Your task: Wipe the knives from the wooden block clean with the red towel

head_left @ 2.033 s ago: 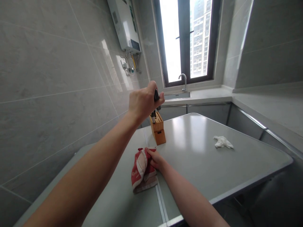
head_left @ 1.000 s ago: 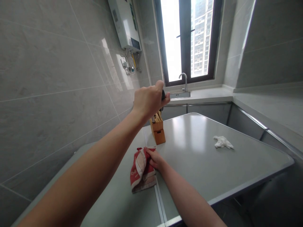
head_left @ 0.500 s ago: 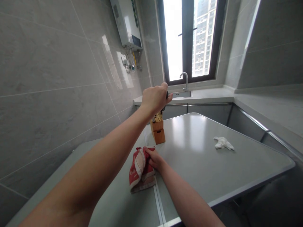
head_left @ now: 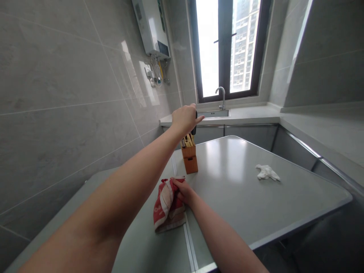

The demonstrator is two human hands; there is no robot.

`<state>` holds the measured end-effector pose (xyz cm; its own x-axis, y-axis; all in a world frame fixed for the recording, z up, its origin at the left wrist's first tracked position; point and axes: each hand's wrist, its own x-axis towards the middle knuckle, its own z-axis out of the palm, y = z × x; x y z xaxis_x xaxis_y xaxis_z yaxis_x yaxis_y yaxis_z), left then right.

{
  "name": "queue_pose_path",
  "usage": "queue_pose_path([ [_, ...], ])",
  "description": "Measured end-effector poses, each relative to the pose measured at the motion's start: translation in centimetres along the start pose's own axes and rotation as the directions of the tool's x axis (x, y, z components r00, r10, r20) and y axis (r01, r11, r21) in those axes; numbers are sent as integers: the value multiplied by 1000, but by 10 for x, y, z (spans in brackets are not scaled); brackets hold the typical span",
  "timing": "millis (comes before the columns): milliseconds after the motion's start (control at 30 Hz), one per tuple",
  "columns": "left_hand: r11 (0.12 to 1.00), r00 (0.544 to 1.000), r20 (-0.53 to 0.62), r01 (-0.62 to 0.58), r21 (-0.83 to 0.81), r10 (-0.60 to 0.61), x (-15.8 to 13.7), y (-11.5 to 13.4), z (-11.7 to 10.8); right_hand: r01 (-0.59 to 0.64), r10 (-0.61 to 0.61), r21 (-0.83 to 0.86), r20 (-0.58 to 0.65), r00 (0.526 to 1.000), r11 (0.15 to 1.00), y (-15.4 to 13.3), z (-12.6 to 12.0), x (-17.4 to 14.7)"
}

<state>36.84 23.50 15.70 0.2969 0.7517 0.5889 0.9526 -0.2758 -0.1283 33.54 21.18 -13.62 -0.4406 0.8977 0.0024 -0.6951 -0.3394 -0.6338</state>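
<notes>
My left hand (head_left: 184,116) reaches over a wooden knife block (head_left: 190,159) standing on the grey table. Its fingers are around the black handle of a knife (head_left: 194,130), with the thumb sticking out to the right; the blade is hidden. Other handles rise from the top of the block, partly covered by my wrist. Nearer to me, my right hand (head_left: 184,190) is closed on a bunched red and white towel (head_left: 167,208). The towel hangs down onto the table in loose folds.
A crumpled white tissue (head_left: 267,173) lies on the right part of the table (head_left: 227,212). Behind stand a counter (head_left: 256,113) with a sink and a tap (head_left: 223,98), below a window. A water heater (head_left: 152,28) hangs on the left wall.
My left hand has come down slightly and to the left over the knife block, and more of the black handle shows. My right hand still holds the towel.
</notes>
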Motion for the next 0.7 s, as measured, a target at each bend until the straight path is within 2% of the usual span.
queue_pose_path([
  [367,1000,999,39,4,-6,-4,11,-2,4,15,-16,10,18,1000,1000,0,0,1],
  [700,999,992,126,-2,54,-4,-2,-8,50,3,-3,-33,-10,1000,999,2,-3,3],
])
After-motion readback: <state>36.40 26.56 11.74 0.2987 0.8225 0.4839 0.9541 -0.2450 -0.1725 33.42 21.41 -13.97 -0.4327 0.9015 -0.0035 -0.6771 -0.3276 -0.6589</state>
